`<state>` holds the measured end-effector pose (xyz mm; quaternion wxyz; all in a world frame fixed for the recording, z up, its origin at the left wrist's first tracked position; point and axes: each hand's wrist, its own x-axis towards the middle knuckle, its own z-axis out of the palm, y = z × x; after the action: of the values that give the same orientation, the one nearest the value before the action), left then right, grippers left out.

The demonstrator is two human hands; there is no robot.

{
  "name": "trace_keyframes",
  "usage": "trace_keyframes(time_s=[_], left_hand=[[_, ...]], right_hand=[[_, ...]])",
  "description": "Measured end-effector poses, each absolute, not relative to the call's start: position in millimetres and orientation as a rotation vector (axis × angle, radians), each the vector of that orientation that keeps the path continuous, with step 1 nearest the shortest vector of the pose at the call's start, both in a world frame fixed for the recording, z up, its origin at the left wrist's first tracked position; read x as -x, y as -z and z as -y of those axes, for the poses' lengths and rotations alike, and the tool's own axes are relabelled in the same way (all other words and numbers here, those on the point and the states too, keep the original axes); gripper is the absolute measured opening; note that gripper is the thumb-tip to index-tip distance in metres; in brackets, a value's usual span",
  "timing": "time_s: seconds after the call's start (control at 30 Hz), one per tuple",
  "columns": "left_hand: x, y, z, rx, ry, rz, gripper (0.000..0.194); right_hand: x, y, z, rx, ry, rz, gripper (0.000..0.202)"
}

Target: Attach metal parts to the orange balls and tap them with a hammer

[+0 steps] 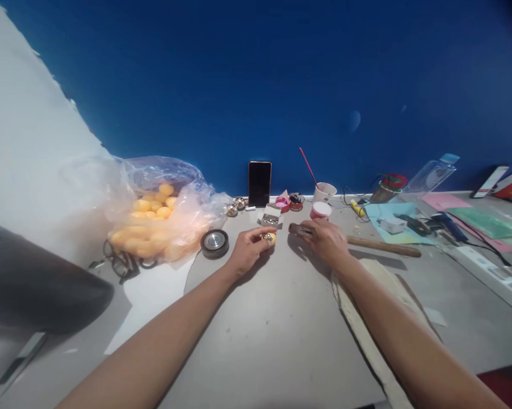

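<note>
Evidently, the gray tabletop (256, 341) spreads between the forearms, its back edge meeting the dark-blue wall (222, 85). Leftward, a crinkled clear plastic bag (192, 170) holds orange balls (164, 212); toward the back, a small open white box (273, 209) holds shiny metal pieces (271, 219). Just nearer than the box, the left hand (248, 250) pinches a small yellow-orange object (273, 240) with silvery bits. Beside it, the right hand (327, 240) curls around a wooden-handled hammer (384, 246) near its head.
</note>
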<state>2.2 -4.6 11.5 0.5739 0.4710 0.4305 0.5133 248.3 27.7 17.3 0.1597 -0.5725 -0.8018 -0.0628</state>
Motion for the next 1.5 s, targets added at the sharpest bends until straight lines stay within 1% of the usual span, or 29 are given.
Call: trace_keyframes(time_s=[0.2,0.37,0.5,0.67,0.87,0.97,1.1,1.37,1.5], left_hand=[[-0.9,-12.3,3.9,-1.102,-1.182,-1.015,0.04],[0.8,-10.8,4.4,-1.087,-1.148,-1.038,0.049],[1.6,-8.1,2.8,-1.064,-1.146,-1.017,0.053],[2.2,-4.3,-1.6,-1.025,-1.175,-0.989,0.046],[3.9,-3.8,-3.8,-0.919,-1.175,-0.898,0.056],[4.3,-4.4,-4.1,-0.909,-1.182,-0.878,0.058],[3.5,-6.3,-3.2,-0.905,-1.175,-0.885,0.054],[3.7,-6.4,-0.4,-1.038,-1.144,-0.96,0.039],[5.2,-7.8,1.2,-1.102,-1.131,-0.959,0.033]], right_hand=[[-250.0,-12.0,-29.7,1.565,0.103,2.288,0.032],[-251.9,-12.4,-30.3,1.515,0.044,2.311,0.033],[-251.7,-13.5,-30.5,1.513,0.001,2.336,0.029],[-249.4,-12.5,-32.4,1.515,-0.022,2.402,0.025],[-249.4,-11.8,-35.6,1.507,-0.073,2.439,0.017],[-248.3,-14.5,-34.8,1.508,-0.122,2.433,0.014],[-247.0,-17.6,-33.2,1.509,-0.196,2.415,0.013],[-248.4,-20.9,-32.4,1.497,-0.324,2.43,0.013],[-248.0,-23.6,-31.4,1.477,-0.37,2.441,0.019]])
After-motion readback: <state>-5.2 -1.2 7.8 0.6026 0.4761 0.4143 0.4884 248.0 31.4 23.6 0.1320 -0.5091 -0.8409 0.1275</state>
